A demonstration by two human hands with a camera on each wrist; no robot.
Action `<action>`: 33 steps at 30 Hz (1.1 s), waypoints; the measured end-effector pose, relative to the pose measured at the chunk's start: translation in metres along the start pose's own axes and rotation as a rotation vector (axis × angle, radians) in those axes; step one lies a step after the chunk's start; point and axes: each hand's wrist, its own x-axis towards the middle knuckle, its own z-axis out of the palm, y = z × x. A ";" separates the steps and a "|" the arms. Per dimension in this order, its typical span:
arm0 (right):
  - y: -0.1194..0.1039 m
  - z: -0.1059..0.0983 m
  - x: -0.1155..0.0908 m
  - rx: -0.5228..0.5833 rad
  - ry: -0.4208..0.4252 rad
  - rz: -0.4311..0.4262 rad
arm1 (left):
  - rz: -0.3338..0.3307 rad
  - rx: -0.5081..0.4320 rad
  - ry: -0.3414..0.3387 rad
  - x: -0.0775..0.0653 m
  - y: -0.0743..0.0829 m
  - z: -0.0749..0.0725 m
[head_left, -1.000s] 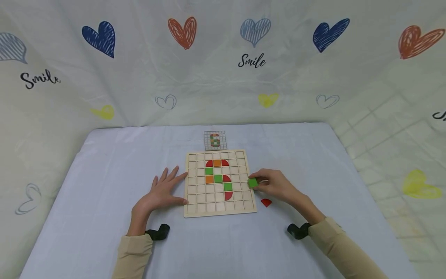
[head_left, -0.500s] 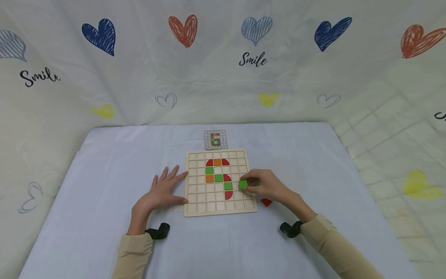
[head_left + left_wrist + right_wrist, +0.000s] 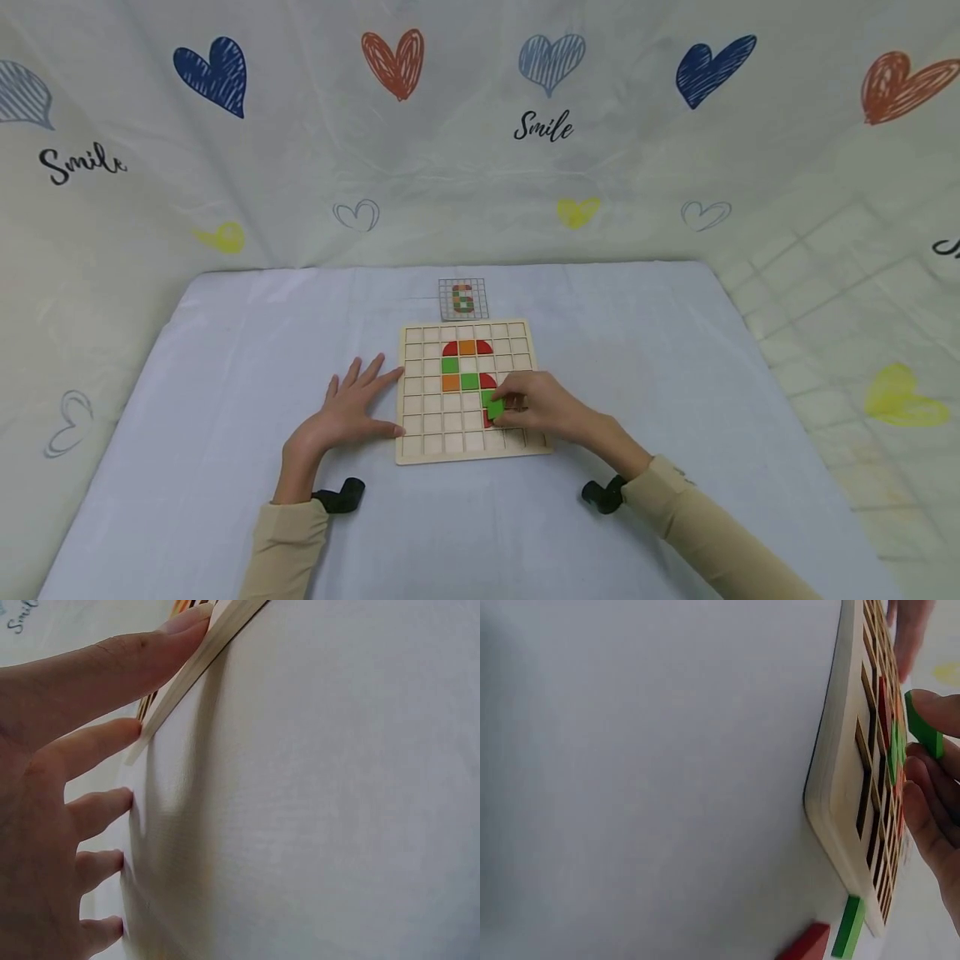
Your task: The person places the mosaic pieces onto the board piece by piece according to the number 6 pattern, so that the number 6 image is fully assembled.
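My right hand pinches a small green square tile between thumb and fingers, over the right-centre part of a wooden grid board. In the right wrist view the held green tile is tilted, above the board's surface. Red, orange and green tiles sit in the grid cells, among them a green tile and an orange tile. The held tile and fingers partly cover a red rounded tile. My left hand is spread at the board's left side, its thumb and index fingertips touching the edge.
A small pattern card lies just behind the board. In the right wrist view, a red piece and a green piece lie on the white cloth beside the board; in the head view my right hand hides them.
My right hand has moved left with the green tile, from the board's right edge to over the coloured tiles. The left hand has stayed in place.
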 end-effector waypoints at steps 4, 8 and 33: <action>-0.006 0.007 0.007 -0.034 0.009 -0.045 | -0.003 -0.005 -0.002 -0.002 0.001 -0.001; -0.012 0.011 0.012 -0.045 -0.013 -0.069 | -0.001 -0.010 0.000 -0.002 0.001 -0.002; -0.021 0.023 0.016 -0.179 -0.057 -0.038 | 0.006 -0.011 -0.003 -0.003 0.001 -0.003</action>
